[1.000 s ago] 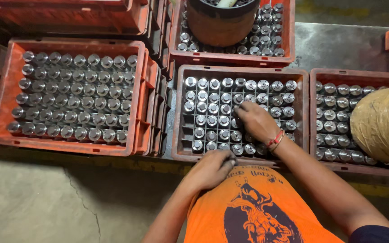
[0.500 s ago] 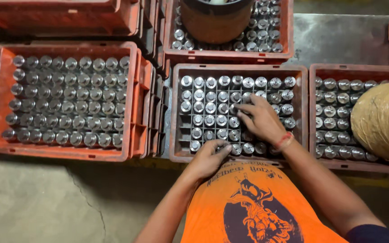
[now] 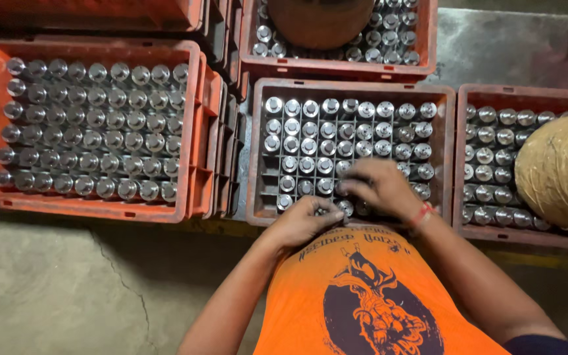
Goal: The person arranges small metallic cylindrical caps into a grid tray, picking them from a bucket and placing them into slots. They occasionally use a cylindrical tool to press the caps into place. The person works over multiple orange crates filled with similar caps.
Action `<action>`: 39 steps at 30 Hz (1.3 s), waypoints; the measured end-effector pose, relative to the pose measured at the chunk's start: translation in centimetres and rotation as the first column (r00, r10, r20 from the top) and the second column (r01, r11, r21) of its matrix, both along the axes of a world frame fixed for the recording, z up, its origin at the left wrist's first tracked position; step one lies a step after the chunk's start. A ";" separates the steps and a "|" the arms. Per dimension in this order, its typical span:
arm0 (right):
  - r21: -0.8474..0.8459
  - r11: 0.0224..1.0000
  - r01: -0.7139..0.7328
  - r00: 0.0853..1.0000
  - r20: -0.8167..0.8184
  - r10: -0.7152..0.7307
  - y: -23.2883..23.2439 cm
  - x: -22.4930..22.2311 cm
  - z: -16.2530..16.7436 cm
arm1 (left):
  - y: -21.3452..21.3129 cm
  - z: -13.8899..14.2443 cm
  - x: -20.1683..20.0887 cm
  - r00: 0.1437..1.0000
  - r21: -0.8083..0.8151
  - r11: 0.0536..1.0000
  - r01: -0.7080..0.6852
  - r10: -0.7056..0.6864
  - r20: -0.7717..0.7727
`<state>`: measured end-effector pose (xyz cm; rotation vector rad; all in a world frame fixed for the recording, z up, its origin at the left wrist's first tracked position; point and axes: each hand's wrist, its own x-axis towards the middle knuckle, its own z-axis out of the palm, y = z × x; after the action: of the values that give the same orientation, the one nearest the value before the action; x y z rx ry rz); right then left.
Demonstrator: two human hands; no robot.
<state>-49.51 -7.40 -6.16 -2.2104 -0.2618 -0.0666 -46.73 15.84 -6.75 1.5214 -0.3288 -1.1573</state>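
A red-brown plastic crate (image 3: 258, 158) with a grid insert holds several upright shiny metal cylinders (image 3: 327, 128). Some grid cells on its near left side stand bare. My left hand (image 3: 304, 222) rests at the crate's near edge, its fingers curled around a cylinder in the front row. My right hand (image 3: 379, 187), with a red band at the wrist, lies palm down over the near rows just right of the left hand. It is blurred, and its fingertips are hidden among the cylinders.
An orange crate (image 3: 192, 131) full of metal cylinders sits to the left, and another crate (image 3: 461, 164) on the right is partly covered by a tan wrapped roll (image 3: 557, 167). A crate (image 3: 336, 66) behind holds a dark round drum (image 3: 320, 20). Concrete floor (image 3: 67, 289) lies at the near left.
My left hand has moved forward from the floor side up to the crate's near edge. My right hand has slid from the middle rows back toward the near rows, close to the left hand.
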 end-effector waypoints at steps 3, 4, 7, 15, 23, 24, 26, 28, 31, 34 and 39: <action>-0.166 0.970 0.177 0.983 0.071 -0.167 0.4 0.8 -1.5 | 0.4 0.9 -0.2 0.981 0.017 0.998 0.055 -0.057 0.184; -0.233 0.958 0.168 0.985 0.072 -0.155 0.6 0.9 -1.8 | 0.6 1.1 -0.3 0.958 0.010 0.996 0.084 -0.084 0.274; -0.406 0.902 0.147 0.988 0.094 -0.119 1.6 0.2 -2.5 | 1.0 1.4 -0.5 0.974 -0.003 0.997 0.083 -0.080 0.214; -0.717 0.694 -0.064 0.997 -0.013 0.079 1.9 -2.7 0.2 | 1.0 -1.0 -2.1 0.915 -0.130 0.919 -0.371 0.338 -0.222; 0.159 0.976 -0.148 0.984 -0.074 0.162 4.2 -3.6 4.3 | 1.3 -2.5 -3.0 0.899 -0.172 0.883 -0.436 0.420 -0.120; 0.175 0.972 -0.158 0.982 -0.074 0.173 4.3 -3.9 4.5 | 1.3 -2.5 -3.1 0.894 -0.169 0.880 -0.443 0.421 -0.150; 0.143 0.981 -0.133 0.985 -0.093 0.147 4.2 -4.2 4.5 | 1.5 -2.3 -3.1 0.907 -0.187 0.889 -0.418 0.398 -0.137; 0.108 0.993 -0.057 0.990 -0.124 0.070 3.8 -4.1 4.0 | 1.8 -1.9 -3.0 0.932 -0.212 0.908 -0.361 0.357 -0.060; -0.004 0.994 0.113 0.987 -0.113 -0.113 3.2 -3.0 2.3 | 2.7 -1.0 -2.4 0.947 -0.072 0.961 -0.268 0.249 -0.205; -0.201 0.956 0.213 0.977 0.036 -0.210 3.2 -2.0 0.5 | 4.1 0.2 -1.9 0.894 -0.140 0.946 -0.294 0.220 -0.390; -0.358 0.921 0.150 0.987 0.109 -0.118 4.2 -1.7 0.1 | 5.1 1.3 -0.5 0.973 -0.167 0.970 -0.177 0.147 -0.177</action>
<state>-51.17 -3.24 -6.05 -2.6005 -0.1789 -0.2025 -47.19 20.95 -5.44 1.2607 -0.1895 -1.0829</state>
